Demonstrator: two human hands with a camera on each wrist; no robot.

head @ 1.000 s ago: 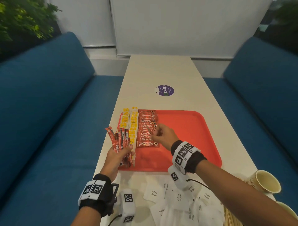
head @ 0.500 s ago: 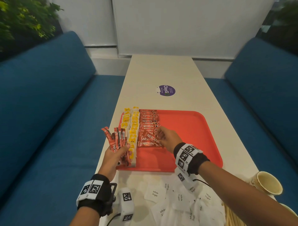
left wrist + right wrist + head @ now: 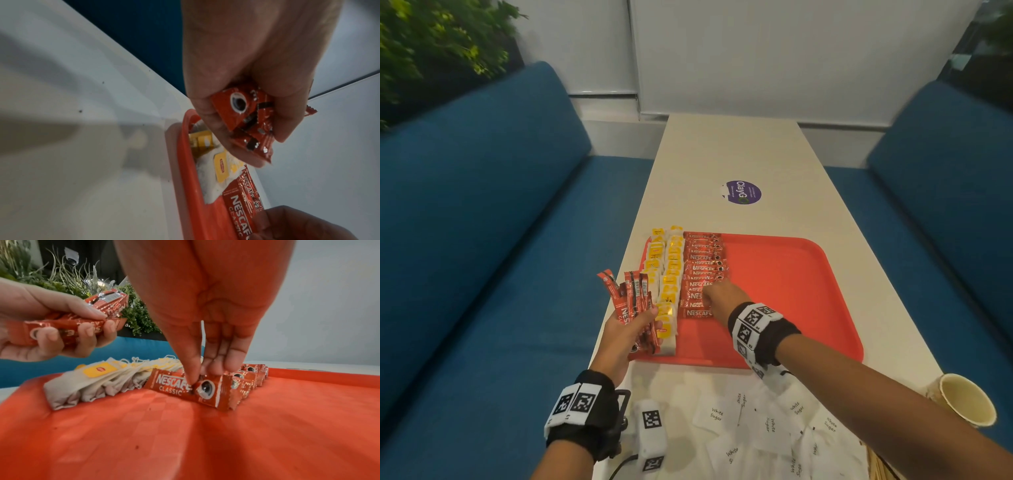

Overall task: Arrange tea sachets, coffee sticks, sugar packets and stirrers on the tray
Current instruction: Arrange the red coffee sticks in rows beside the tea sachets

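Observation:
A red tray (image 3: 791, 291) lies on the white table. Along its left side run two rows of yellow-tagged tea sachets (image 3: 671, 274), and beside them a row of red coffee sticks (image 3: 703, 263). My right hand (image 3: 709, 301) is at the near end of that row. In the right wrist view its thumb and fingers (image 3: 213, 368) pinch the top edge of the nearest coffee stick (image 3: 207, 392), which rests on the tray. My left hand (image 3: 643, 318) hovers over the tray's near left corner and grips a fanned bundle of coffee sticks (image 3: 630, 298), also seen in the left wrist view (image 3: 246, 116).
White sugar packets (image 3: 756, 421) lie scattered on the table in front of the tray. Wooden stirrers (image 3: 876, 462) show at the bottom right, and a paper cup (image 3: 962, 404) lies by the right edge. Blue sofas flank the table. A purple sticker (image 3: 743, 192) is beyond the tray.
My right hand has brought one coffee stick down onto the near end of the row, where it now lies level with the others. The left hand still holds its bundle.

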